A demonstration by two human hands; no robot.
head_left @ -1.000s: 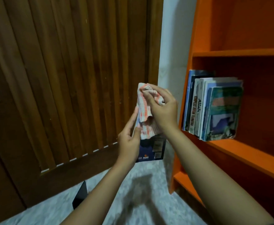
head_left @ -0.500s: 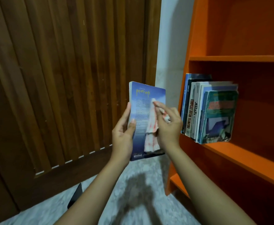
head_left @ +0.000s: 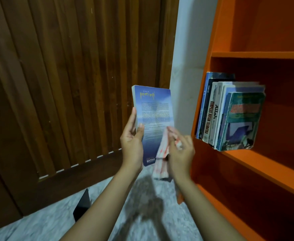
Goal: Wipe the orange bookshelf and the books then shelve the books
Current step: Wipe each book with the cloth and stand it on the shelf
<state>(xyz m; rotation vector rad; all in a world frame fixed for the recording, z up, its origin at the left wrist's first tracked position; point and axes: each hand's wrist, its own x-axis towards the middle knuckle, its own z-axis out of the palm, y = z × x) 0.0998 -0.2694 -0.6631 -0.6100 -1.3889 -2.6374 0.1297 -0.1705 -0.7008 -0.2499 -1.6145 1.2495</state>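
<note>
My left hand (head_left: pixel 131 142) grips a blue paperback book (head_left: pixel 154 112) upright by its left edge, back cover facing me. My right hand (head_left: pixel 181 153) holds a red-and-white checked cloth (head_left: pixel 162 159) against the book's lower right corner; the cloth hangs below the book and is motion-blurred. To the right stands the orange bookshelf (head_left: pixel 264 162). Several books (head_left: pixel 229 113) stand on its middle shelf, leaning against its left side wall.
A dark wooden slatted door (head_left: pixel 64 84) fills the left. A white wall strip (head_left: pixel 188 58) separates it from the shelf. A black bookend (head_left: pixel 82 206) sits on the grey marbled floor (head_left: pixel 38 228) below my left forearm. The shelf above the books is bare.
My right hand has drawn the cloth down the book's cover from the top to the lower right corner, uncovering the back cover. My left hand keeps its grip on the book.
</note>
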